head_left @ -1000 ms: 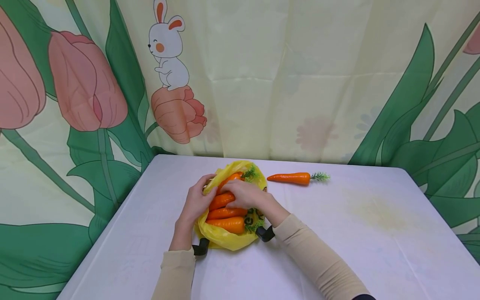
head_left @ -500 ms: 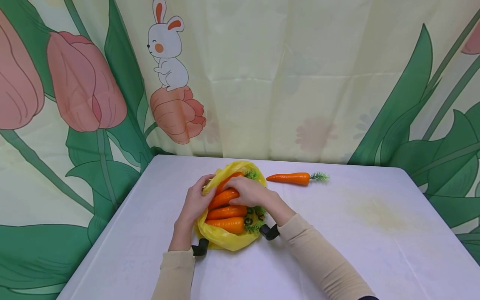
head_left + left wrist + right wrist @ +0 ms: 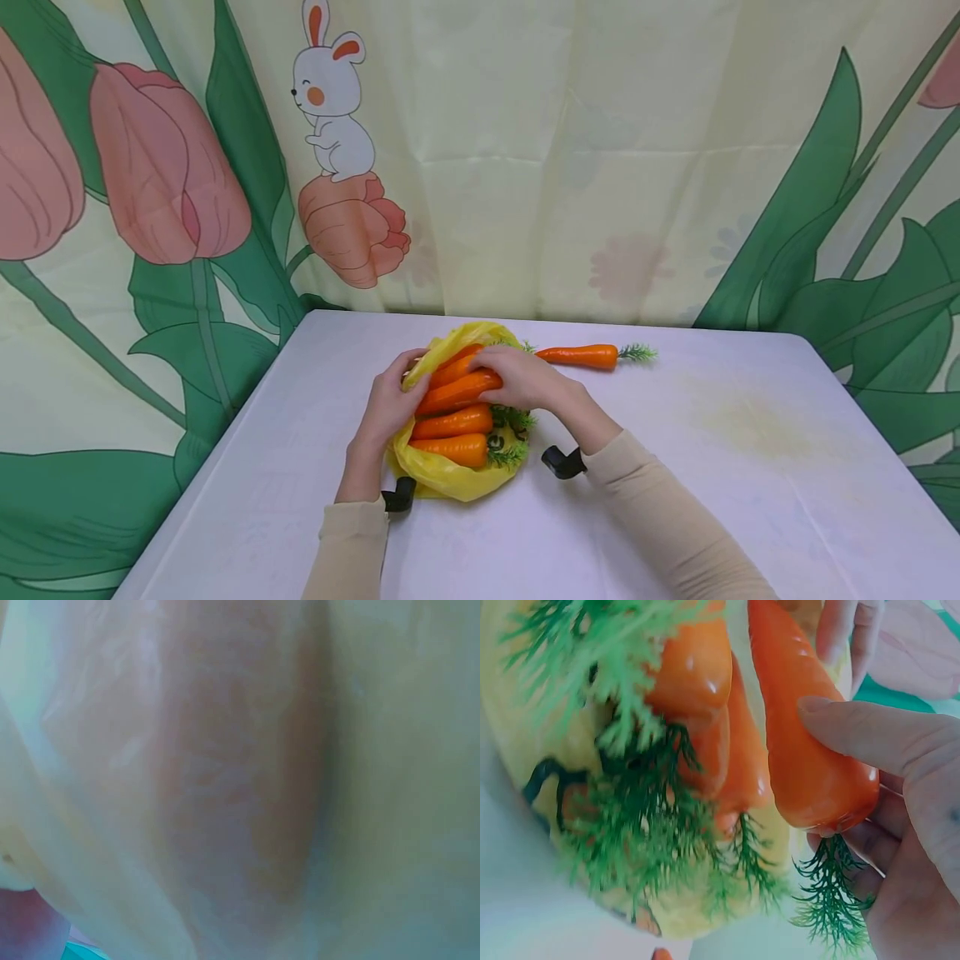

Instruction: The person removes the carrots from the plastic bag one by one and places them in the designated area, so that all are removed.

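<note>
Held carrot (image 3: pixel 459 393): in the mouth of the bag (image 3: pixel 459 483), among other carrots; it is gripped at its thick, leafy end.
Right hand (image 3: pixel 528 379): the held carrot is pinched between thumb and fingers; in the right wrist view the thumb is laid on one side, fingers behind, and the greens (image 3: pixel 831 892) are left hanging beside the fingers.
Left hand (image 3: pixel 392 402): the bag's left edge is gripped, thumb inside the mouth, the other fingers outside and partly hidden. The left wrist view is mostly filled by plastic, so little more can be told.
Long axis: slanted across the mouth; the tip is pointed toward the left hand and a little toward the person, the thick end toward the right hand and the far side.
Nearer hand: the right, by which the held carrot is touched; whether it is also touched by the left thumb cannot be told.
Other carrots (image 3: pixel 452 422): one is seen on the far side of the held carrot, two on the near side, laid roughly parallel, leaves to the right.
Lone carrot (image 3: pixel 581 357): laid crosswise on the bench (image 3: pixel 750 483), right of the bag and just beyond the right hand; its tip is turned toward the bag.
</note>
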`<state>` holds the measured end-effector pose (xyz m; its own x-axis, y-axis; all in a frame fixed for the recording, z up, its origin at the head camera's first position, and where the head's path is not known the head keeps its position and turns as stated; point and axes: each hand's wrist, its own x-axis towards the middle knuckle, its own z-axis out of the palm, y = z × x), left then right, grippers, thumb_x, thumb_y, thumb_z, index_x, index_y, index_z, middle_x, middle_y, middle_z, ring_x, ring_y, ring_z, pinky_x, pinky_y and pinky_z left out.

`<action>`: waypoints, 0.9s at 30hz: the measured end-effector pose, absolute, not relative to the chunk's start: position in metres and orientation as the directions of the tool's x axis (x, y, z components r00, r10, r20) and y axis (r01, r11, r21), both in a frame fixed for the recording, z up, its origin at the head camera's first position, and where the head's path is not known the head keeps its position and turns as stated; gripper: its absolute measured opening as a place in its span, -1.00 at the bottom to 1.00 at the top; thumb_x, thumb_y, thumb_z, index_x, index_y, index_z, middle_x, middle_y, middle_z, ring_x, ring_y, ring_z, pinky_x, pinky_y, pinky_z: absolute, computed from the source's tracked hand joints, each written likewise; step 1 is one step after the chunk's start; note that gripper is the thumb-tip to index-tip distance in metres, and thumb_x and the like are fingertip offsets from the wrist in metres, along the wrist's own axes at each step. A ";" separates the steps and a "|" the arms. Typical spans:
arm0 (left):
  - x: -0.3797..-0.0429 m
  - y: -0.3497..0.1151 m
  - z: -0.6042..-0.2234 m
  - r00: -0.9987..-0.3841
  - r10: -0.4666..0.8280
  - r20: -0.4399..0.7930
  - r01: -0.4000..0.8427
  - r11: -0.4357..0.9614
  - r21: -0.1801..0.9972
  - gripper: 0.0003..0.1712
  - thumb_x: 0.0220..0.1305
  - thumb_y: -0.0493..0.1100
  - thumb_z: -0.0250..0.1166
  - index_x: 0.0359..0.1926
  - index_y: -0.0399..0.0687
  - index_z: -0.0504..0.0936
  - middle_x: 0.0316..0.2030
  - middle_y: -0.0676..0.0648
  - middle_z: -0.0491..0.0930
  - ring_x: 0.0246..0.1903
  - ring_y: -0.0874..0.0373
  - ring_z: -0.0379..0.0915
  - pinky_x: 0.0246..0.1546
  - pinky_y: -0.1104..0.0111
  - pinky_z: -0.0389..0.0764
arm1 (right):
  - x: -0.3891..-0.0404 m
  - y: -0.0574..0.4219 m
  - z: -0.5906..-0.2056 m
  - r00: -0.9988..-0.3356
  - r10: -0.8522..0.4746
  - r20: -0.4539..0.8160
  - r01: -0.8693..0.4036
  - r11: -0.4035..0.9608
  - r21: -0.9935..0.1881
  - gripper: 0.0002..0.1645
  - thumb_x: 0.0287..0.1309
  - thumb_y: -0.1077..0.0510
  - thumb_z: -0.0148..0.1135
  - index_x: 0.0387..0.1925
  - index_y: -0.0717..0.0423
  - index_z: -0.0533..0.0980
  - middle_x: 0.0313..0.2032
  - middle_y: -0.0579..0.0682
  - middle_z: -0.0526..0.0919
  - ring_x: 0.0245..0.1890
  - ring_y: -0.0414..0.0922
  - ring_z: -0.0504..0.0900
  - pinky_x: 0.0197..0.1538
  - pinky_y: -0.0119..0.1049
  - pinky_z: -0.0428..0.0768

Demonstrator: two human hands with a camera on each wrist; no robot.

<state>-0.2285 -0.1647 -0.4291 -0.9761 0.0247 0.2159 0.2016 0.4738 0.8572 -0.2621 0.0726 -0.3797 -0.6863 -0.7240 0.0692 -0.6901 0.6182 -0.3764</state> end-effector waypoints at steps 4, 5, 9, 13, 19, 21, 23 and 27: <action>-0.228 -0.165 -0.428 -0.980 0.020 0.197 0.183 0.468 0.864 -0.56 0.43 -0.20 0.25 0.29 0.00 0.51 0.09 -0.14 0.58 0.00 -0.04 0.53 0.05 0.08 0.60 | -0.261 0.084 -0.378 -0.690 -0.717 0.101 -0.693 0.613 -0.378 -0.54 0.23 0.13 0.42 0.15 0.11 0.57 0.12 0.02 0.59 0.14 -0.02 0.52 0.25 -0.09 0.47; -0.228 -0.165 -0.428 -0.981 0.019 0.194 0.180 0.468 0.865 -0.56 0.43 -0.20 0.25 0.29 0.00 0.50 0.10 -0.13 0.58 0.00 -0.04 0.53 0.05 0.08 0.60 | -0.261 0.086 -0.377 -0.691 -0.715 0.109 -0.693 0.612 -0.381 -0.54 0.23 0.13 0.42 0.14 0.11 0.57 0.11 0.02 0.60 0.13 -0.02 0.52 0.24 -0.09 0.47; -0.227 -0.165 -0.428 -0.982 0.019 0.186 0.174 0.466 0.867 -0.56 0.43 -0.20 0.25 0.29 0.00 0.50 0.09 -0.13 0.58 -0.02 -0.03 0.53 0.04 0.09 0.61 | -0.261 0.095 -0.375 -0.701 -0.700 0.138 -0.688 0.613 -0.388 -0.54 0.22 0.14 0.43 0.13 0.13 0.58 0.09 0.02 0.62 0.12 0.00 0.53 0.22 -0.06 0.47; -0.228 -0.165 -0.428 -0.980 0.020 0.197 0.183 0.467 0.865 -0.56 0.43 -0.22 0.25 0.29 -0.01 0.50 0.09 -0.15 0.58 -0.02 -0.04 0.53 0.04 0.08 0.61 | -0.261 0.104 -0.375 -0.712 -0.684 0.161 -0.680 0.612 -0.404 -0.56 0.21 0.15 0.43 0.11 0.13 0.59 0.07 0.01 0.63 0.10 0.01 0.53 0.19 -0.06 0.49; -0.229 -0.166 -0.429 -0.978 0.026 0.205 0.194 0.466 0.864 -0.56 0.42 -0.22 0.24 0.29 -0.02 0.50 0.10 -0.15 0.58 0.00 -0.05 0.53 0.06 0.07 0.59 | -0.260 0.117 -0.376 -0.718 -0.668 0.194 -0.671 0.592 -0.447 -0.60 0.20 0.16 0.45 0.06 0.09 0.59 -0.01 -0.03 0.62 -0.04 -0.05 0.52 0.06 -0.11 0.54; -0.229 -0.166 -0.429 -0.979 0.028 0.204 0.193 0.466 0.863 -0.56 0.43 -0.22 0.24 0.29 -0.02 0.50 0.10 -0.15 0.58 0.00 -0.05 0.53 0.06 0.06 0.60 | -0.259 0.122 -0.376 -0.722 -0.661 0.207 -0.669 0.588 -0.455 -0.60 0.19 0.18 0.45 0.06 0.09 0.59 -0.03 -0.02 0.61 -0.06 -0.06 0.52 0.03 -0.11 0.54; -0.228 -0.165 -0.428 -0.980 0.026 0.200 0.188 0.466 0.865 -0.56 0.43 -0.22 0.24 0.29 -0.02 0.50 0.09 -0.15 0.58 -0.01 -0.05 0.53 0.05 0.06 0.60 | -0.258 0.126 -0.377 -0.720 -0.658 0.222 -0.673 0.582 -0.456 -0.61 0.19 0.20 0.44 0.05 0.10 0.59 -0.03 -0.01 0.61 -0.08 -0.05 0.51 0.02 -0.09 0.54; -0.227 -0.164 -0.428 -0.983 0.017 0.184 0.171 0.460 0.871 -0.55 0.43 -0.22 0.25 0.30 0.00 0.50 0.08 -0.13 0.58 -0.03 -0.04 0.53 0.04 0.07 0.61 | -0.259 0.136 -0.378 -0.726 -0.643 0.246 -0.671 0.582 -0.459 -0.58 0.16 0.19 0.47 0.06 0.12 0.59 -0.02 0.00 0.61 -0.07 -0.04 0.52 0.02 -0.07 0.53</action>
